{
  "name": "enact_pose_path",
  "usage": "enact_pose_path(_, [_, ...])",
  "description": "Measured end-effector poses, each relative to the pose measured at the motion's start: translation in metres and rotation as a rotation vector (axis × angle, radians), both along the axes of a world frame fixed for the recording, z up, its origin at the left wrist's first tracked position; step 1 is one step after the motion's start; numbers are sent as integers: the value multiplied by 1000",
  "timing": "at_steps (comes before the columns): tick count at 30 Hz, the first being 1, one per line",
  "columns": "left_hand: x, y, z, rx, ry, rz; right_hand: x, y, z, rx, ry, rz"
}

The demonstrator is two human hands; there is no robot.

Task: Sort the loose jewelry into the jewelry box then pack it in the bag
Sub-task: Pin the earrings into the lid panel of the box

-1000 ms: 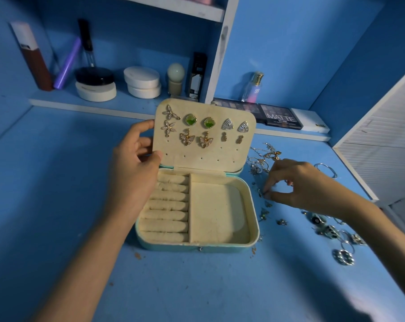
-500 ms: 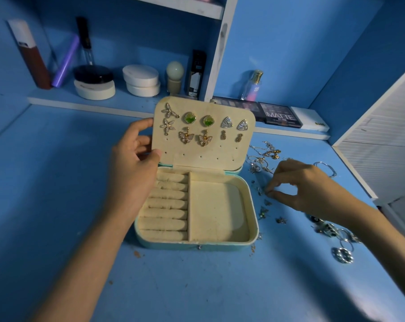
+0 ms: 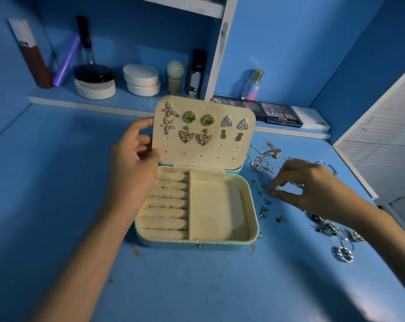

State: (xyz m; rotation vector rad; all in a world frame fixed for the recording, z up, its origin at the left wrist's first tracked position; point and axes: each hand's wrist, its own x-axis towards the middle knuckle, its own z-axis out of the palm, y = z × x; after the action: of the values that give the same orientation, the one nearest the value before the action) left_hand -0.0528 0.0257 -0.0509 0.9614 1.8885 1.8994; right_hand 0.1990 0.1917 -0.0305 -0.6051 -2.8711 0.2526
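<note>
A teal jewelry box (image 3: 197, 245) with cream lining lies open in the middle of the blue table. Several pairs of earrings (image 3: 199, 119) are pinned in its raised lid (image 3: 210, 156). My left hand (image 3: 134, 163) grips the lid's left edge, thumb on the inside. The ring rolls and the square compartment hold nothing. Right of the box, my right hand (image 3: 313, 189) hovers low over small loose earrings (image 3: 265, 205), thumb and forefinger nearly pinched; whether they hold a piece I cannot tell. Chains (image 3: 266, 156) lie behind it, rings (image 3: 343, 253) to its right front.
A low shelf along the back carries cosmetic jars (image 3: 141, 79), tubes, a perfume bottle (image 3: 252, 86) and an eyeshadow palette (image 3: 279, 115). A white louvred panel (image 3: 387, 154) borders the table on the right. No bag is in view.
My right hand has shifted slightly right and nearer over the small earrings, its thumb and forefinger closing together. The left hand stays on the lid.
</note>
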Motion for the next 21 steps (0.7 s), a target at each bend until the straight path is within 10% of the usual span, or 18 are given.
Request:
enact_pose_path(8, [3,-2,4,3,-1,-5,-9,-2,2,-6,-41,-19])
enact_pose_path(16, [4,-2,6,10,-19,3,-65,-14,48,-214,554,-77])
enact_pose_path(21, [3,-2,8,-46,-88,26,-90,-18,53,-442,507,-13])
